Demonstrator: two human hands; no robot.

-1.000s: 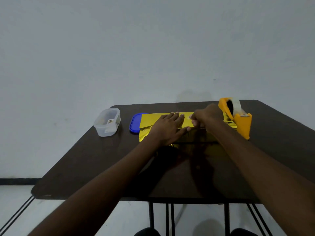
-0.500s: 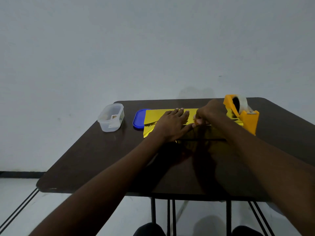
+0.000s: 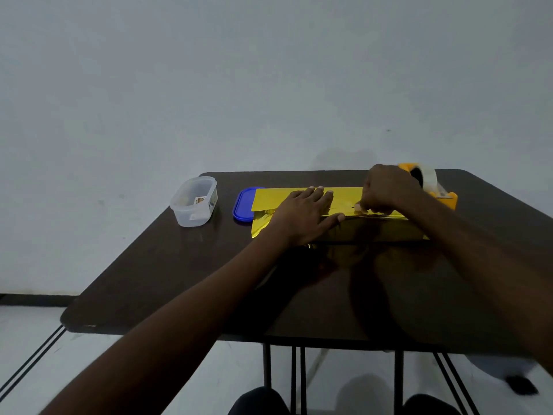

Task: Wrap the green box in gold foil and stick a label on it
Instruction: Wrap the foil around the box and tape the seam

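Note:
The gold foil lies folded over a long box shape at the back of the dark table; the green box itself is hidden under it. My left hand rests flat on the foil's top with straight fingers, thumb along the seam. My right hand is further right on the seam. Its fingers are curled and their tips pinch a small pale bit that looks like tape against the foil. Right behind that hand stands the orange tape dispenser.
A clear plastic tub with small items inside stands at the back left. Its blue lid lies partly under the foil's left end. The table's front edge is near my knees, and a plain wall rises behind.
My right hand has slid a little to the right along the seam, toward the dispenser. My left hand stays flat on the foil.

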